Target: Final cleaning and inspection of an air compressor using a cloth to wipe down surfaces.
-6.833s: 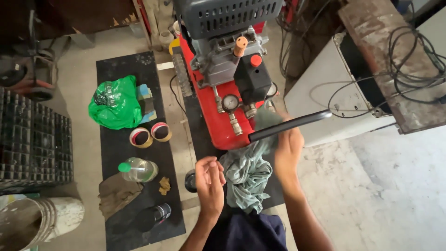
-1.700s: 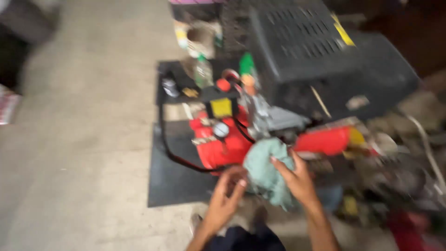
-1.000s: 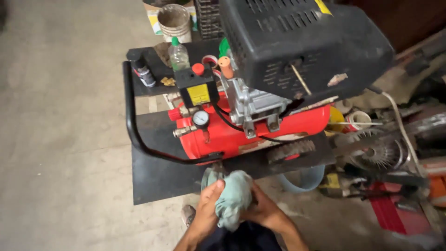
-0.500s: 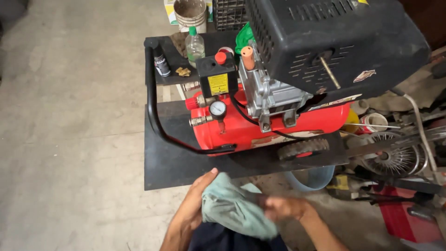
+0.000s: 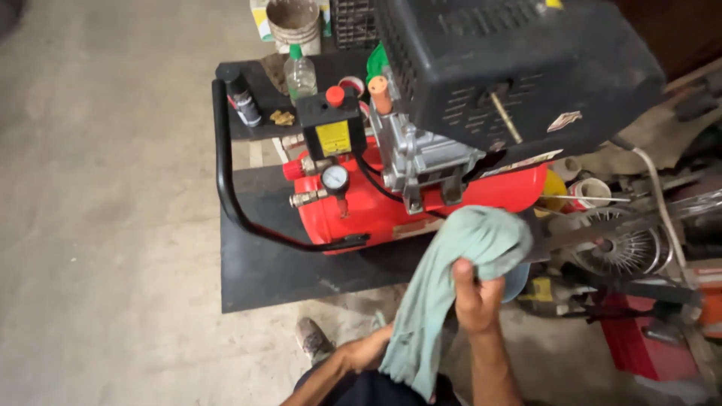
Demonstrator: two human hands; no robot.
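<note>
Rising since a moment ago, the right hand (image 5: pixel 475 299) clenches the pale green cloth (image 5: pixel 451 289) beside the red compressor tank (image 5: pixel 421 203); the left hand (image 5: pixel 359 352), low behind the cloth, has an unreadable grip.

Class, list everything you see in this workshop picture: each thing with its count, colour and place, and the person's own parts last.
air compressor: one, red tank, black motor cover, on the mat, centre
handle: one, black, left of tank
gauge: one, white dial, tank's left end
mat: one, black, on concrete floor
bottle: one, clear, green cap, top
bucket: one, dirty grey, top edge
cloth: one, pale green, draped from the right hand
shoe: one, grey, bottom
right hand: grips cloth
left hand: low, by cloth's hanging end
</note>
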